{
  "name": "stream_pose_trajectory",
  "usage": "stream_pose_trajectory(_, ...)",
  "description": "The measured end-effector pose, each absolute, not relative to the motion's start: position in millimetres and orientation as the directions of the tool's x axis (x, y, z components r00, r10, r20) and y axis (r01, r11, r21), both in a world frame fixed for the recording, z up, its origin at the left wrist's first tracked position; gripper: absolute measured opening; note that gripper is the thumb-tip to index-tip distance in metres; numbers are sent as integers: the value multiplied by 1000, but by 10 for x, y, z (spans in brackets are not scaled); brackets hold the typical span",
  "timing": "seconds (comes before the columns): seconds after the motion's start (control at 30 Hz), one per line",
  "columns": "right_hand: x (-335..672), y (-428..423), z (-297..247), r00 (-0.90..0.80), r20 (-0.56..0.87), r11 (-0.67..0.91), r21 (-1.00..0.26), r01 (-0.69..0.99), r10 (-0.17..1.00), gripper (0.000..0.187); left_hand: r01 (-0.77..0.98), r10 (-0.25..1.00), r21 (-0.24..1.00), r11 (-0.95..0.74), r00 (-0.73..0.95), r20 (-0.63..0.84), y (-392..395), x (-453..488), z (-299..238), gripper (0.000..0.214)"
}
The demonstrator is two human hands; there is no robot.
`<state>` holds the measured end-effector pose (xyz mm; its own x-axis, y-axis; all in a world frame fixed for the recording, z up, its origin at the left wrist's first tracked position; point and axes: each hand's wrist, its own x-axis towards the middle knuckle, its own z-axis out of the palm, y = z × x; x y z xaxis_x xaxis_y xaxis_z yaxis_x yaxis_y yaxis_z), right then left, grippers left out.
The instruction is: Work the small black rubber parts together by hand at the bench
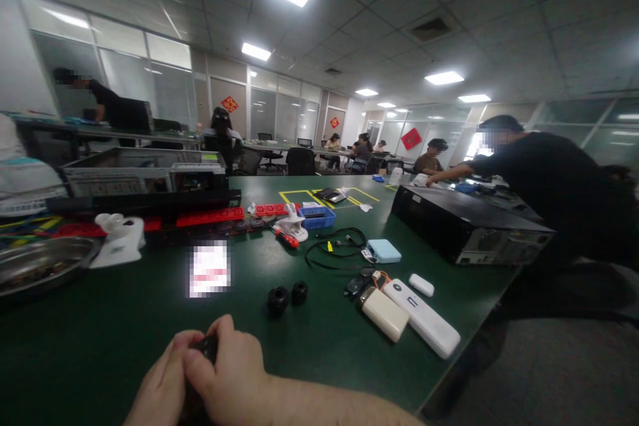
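Observation:
My left hand (pixel 167 373) and my right hand (pixel 232 369) are together low over the near part of the green table. Between them they grip a small dark object (pixel 206 347), mostly covered by the fingers, so its kind does not show. Both hands are closed round it. Beyond my right hand, two black, rounded, ridged pieces, one larger (pixel 277 300) and one smaller (pixel 299 292), rest on the tabletop. A pale sheet with a blurred-out surface (pixel 210 269) lies past my fingers.
To the right lie a cream power bank (pixel 384 313), a white power bank (pixel 424 319), a light blue box (pixel 384 251) and black cables (pixel 337 246). A screwdriver (pixel 287 237) lies near a blue tray (pixel 317 217). A metal bowl (pixel 74 254) and computer cases (pixel 464 223) flank the table; a person leans in at right.

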<state>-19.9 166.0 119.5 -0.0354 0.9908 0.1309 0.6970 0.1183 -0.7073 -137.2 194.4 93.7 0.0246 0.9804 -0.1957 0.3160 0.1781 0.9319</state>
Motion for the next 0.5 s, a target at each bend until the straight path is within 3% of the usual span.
stream_pose_trajectory(0.13,-265,1775,1228,-120,178,199,-536,820,977,29,3,961,962,274,-28,-273,1992,-1344,878,32)
stream_pose_trajectory(0.23,-294,1804,1236,-185,183,250,-451,857,965,27,-15,929,929,370,-24,-370,1960,-1359,915,36)
stream_pose_trajectory(0.33,-291,1792,1223,-198,212,279,-492,825,957,24,50,851,853,519,56,-521,1905,-1386,1033,46)
stream_pose_trajectory(0.4,-290,1798,1179,-151,225,263,-640,722,963,21,144,900,899,414,84,-428,1882,-1415,1127,48)
stream_pose_trajectory(0.47,-306,1832,1093,-66,163,174,-847,502,984,22,333,983,938,95,116,-140,1876,-1453,1202,42)
stream_pose_trajectory(0.5,-322,1856,1039,-44,92,102,-929,356,995,27,459,989,886,-59,150,-12,1877,-1472,1229,38)
